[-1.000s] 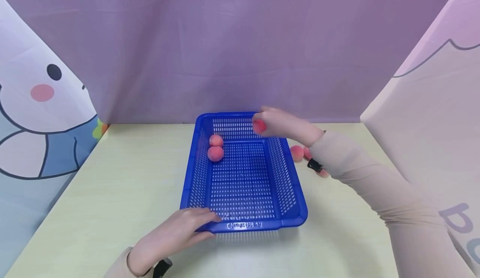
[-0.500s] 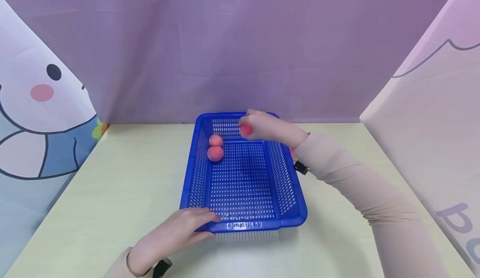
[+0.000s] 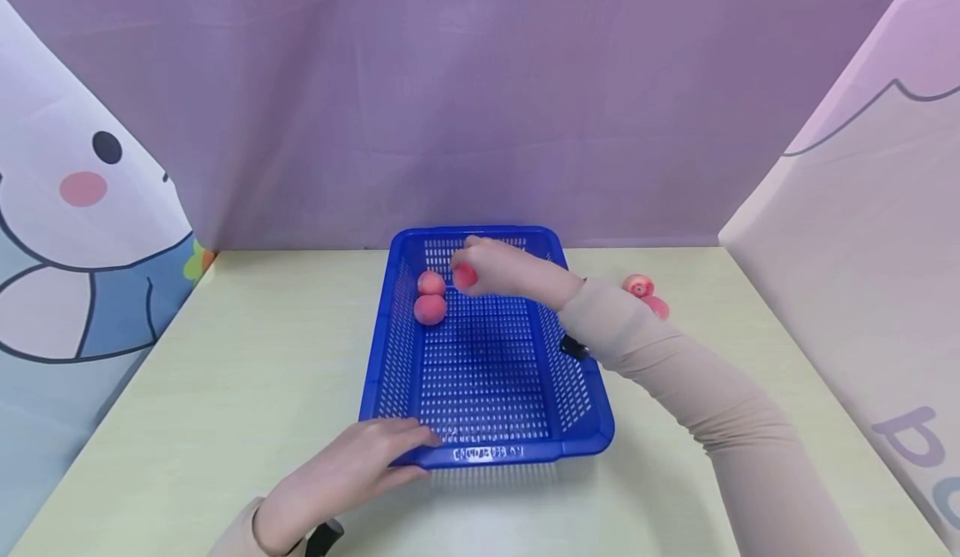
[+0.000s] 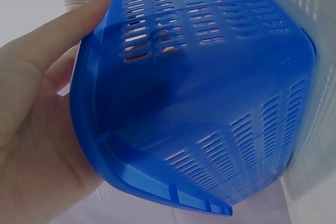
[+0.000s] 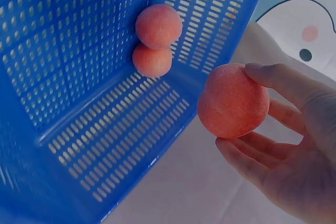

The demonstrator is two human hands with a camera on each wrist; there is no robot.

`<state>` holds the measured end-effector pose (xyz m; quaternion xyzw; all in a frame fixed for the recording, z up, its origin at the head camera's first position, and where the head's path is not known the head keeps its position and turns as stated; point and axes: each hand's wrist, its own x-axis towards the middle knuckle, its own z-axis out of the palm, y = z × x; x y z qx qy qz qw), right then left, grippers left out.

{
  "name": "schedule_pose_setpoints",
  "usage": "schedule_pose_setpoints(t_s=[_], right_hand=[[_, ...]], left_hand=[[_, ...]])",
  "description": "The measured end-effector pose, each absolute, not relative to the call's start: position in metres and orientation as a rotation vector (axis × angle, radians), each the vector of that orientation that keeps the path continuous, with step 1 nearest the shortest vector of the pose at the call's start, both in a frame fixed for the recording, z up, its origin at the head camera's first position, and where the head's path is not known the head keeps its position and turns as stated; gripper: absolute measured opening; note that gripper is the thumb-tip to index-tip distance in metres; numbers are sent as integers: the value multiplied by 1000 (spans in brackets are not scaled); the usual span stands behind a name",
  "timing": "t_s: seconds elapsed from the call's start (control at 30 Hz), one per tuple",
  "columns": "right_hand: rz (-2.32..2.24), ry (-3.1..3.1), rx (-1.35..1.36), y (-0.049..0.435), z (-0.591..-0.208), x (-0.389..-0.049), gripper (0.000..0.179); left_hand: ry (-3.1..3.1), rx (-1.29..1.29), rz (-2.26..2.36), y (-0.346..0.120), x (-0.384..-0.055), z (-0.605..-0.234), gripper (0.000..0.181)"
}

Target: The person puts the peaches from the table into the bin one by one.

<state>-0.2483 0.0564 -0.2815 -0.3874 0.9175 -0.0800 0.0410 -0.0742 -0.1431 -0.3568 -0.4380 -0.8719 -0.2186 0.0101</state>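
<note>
A blue plastic basket (image 3: 489, 454) with slotted sides stands on the table. At its near left corner my left hand (image 3: 360, 465) grips the rim, thumb on one side and fingers on the other; the left wrist view shows the hand (image 4: 39, 114) around that rim. Over the far part of the basket, my right hand (image 3: 498, 269) holds a peach (image 3: 464, 276). In the right wrist view the thumb and fingertips pinch this peach (image 5: 233, 103). Two more peaches, one (image 3: 431, 308) nearer and one (image 3: 431, 283) farther, lie touching along the basket's left side.
To the right of the basket, two peaches (image 3: 638, 285) rest on the pale table (image 3: 285, 357); the right sleeve (image 3: 645, 336) partly covers that area. A purple cloth (image 3: 480, 98) hangs behind, with printed cloth panels (image 3: 82, 232) at both sides.
My right hand has moved left and slightly down over the basket, carrying the peach toward the two inside. My left hand has stayed on the rim.
</note>
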Motion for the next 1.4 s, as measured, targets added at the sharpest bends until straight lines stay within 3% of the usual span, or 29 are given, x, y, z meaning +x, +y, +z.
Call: schedule_pose_setpoints(t_s=[0.67, 1.4], right_hand=[[-315, 2741, -1201, 34, -299, -243, 41], [-347, 2710, -1298, 17, -318, -239, 30]], left_hand=[[-2668, -1378, -661, -144, -74, -357, 21], [-2682, -1374, -672, -144, -75, -357, 20]])
